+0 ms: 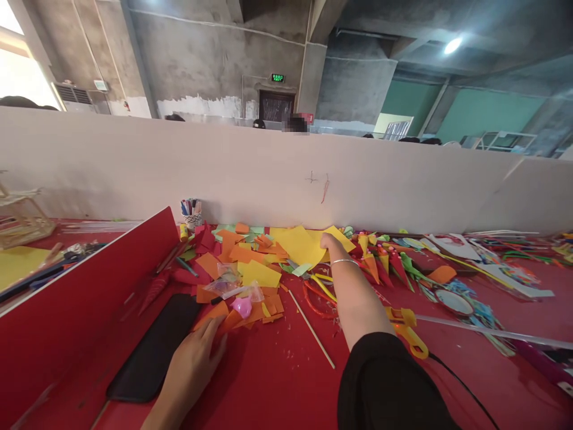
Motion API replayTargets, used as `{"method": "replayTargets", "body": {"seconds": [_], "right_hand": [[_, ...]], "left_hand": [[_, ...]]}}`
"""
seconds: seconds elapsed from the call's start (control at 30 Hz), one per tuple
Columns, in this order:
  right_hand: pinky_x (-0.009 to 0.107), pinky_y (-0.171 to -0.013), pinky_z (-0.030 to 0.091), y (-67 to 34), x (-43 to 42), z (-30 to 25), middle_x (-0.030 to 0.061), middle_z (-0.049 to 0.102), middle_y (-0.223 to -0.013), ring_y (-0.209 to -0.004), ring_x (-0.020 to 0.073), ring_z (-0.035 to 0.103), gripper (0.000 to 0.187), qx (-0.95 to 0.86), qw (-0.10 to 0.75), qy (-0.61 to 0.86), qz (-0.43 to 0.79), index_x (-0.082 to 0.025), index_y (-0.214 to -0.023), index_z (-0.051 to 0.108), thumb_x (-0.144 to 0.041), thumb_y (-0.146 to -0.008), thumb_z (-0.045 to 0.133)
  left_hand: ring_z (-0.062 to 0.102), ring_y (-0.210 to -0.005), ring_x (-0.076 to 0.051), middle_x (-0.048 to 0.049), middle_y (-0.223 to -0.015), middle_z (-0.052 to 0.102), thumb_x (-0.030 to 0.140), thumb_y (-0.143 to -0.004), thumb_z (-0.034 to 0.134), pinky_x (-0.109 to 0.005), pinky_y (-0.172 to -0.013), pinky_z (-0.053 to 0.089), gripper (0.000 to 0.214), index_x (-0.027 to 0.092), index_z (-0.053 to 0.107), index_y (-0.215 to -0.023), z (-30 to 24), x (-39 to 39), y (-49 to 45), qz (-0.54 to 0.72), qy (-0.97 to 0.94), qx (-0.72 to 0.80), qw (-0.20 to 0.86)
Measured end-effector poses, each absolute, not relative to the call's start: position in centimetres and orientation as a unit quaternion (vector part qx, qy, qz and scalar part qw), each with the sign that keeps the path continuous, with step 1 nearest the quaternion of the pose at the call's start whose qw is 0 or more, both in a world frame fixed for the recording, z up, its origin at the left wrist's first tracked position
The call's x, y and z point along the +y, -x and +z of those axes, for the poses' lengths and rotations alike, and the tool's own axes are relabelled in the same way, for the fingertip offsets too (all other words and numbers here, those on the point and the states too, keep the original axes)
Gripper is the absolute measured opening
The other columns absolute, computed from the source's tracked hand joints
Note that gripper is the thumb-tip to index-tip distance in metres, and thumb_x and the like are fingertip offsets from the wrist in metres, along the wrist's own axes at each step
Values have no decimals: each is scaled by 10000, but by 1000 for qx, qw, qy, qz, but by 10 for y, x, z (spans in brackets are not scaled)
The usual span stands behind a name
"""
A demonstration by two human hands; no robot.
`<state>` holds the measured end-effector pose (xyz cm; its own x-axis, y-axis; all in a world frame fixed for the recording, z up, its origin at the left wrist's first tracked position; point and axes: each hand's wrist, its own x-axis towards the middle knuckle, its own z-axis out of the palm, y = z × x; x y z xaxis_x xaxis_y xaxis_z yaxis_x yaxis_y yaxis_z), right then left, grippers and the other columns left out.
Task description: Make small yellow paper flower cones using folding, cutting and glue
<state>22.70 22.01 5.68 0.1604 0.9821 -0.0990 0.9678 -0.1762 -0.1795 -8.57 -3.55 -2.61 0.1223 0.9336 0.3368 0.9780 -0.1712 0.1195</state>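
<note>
Black sleeve (pixel 389 382) lay nearest; right hand (pixel 330 243) met yellow paper (pixel 298 243), grip impossible to tell; left hand (pixel 196 353) curved loosely open; the paper looked light, creasable, best pinched edgewise

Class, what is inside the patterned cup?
Several pens stand in the cup, their upper ends showing. Its side hides their lower ends and anything else at the bottom.

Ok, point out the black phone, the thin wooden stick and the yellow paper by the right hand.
Black phone (pixel 154 349): head view, middle of its dark face.
Wooden stick (pixel 312 329): head view, midway along its length.
Yellow paper (pixel 301 243): head view, its broad flat surface.
</note>
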Motion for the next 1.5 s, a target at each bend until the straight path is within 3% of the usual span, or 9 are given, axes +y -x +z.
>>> {"method": "replayTargets", "body": {"seconds": [0.13,0.43,0.63,0.73,0.83,0.97,1.23,1.33,1.5], "right_hand": [[365,-780,466,-216,207,95,69,521,-1105,-929,170,541,271,-700,73,706,71,-170,-1090,500,-293,-850,469],[315,-899,373,-173,76,152,49,531,-1194,-1082,190,492,373,-816,263,514,19,-190,-1230,429,-155,-891,278],[332,-908,398,-176,-31,104,12,578,-1135,-1078,194,506,337,-745,464,412,245,-251,-1159,521,-284,-871,350],[360,-963,354,-187,-57,70,28,556,-1169,-1141,210,450,323,-640,516,457,338,-241,-1104,558,-348,-859,375],[363,-971,344,-203,-75,40,45,545,-1184,-1156,224,429,335,-568,503,488,431,-223,-1075,575,-386,-844,395],[359,-912,395,-224,-95,10,58,563,-1137,-1115,227,460,327,-555,437,486,514,-210,-1053,582,-299,-842,348],[306,-1005,274,-233,-100,2,26,328,-1306,-1234,159,295,627,-746,270,494,357,-307,-1209,436,-18,-655,389],[316,-1002,279,-231,-95,7,32,306,-1324,-1240,188,287,479,-785,215,460,355,-297,-1134,521,-94,-703,477],[276,-922,369,-237,-88,22,30,516,-1141,-1079,152,475,329,-819,167,405,370,-256,-984,611,-94,-765,427]], "left_hand": [[622,-727,-168,-80,-998,599,258,-835,339,-268,-637,477,325,174,474,-1119,-29,-35,86,-173,738,-646,94],[463,-997,-275,-143,-1134,456,391,-767,463,-410,-803,404,604,174,280,-1300,-7,-31,79,-267,684,-663,143],[282,-1216,-289,-173,-1329,243,410,-707,558,-404,-928,356,880,188,17,-1366,19,-61,49,-303,820,-485,26],[265,-1232,-313,-136,-1342,283,308,-713,566,-477,-983,262,751,256,174,-1351,19,-75,36,-284,851,-434,75],[365,-1177,-286,-89,-1276,413,154,-750,484,-488,-975,267,543,330,388,-1255,15,-81,33,-293,838,-448,111],[427,-1149,-235,-43,-1317,390,112,-786,390,-361,-907,408,449,353,524,-1140,12,-86,40,-263,857,-444,-11],[486,-1118,-183,-51,-1271,467,168,-840,360,-262,-882,435,347,310,608,-1037,-12,-93,53,-269,841,-420,-209],[522,-1076,-164,-46,-1225,516,161,-840,365,-237,-861,447,349,319,605,-1038,-17,-97,57,-252,844,-395,-260],[541,-1048,-162,-34,-1174,556,134,-826,381,-251,-870,447,376,326,563,-1093,-7,-104,55,-202,840,-407,-296]]}}
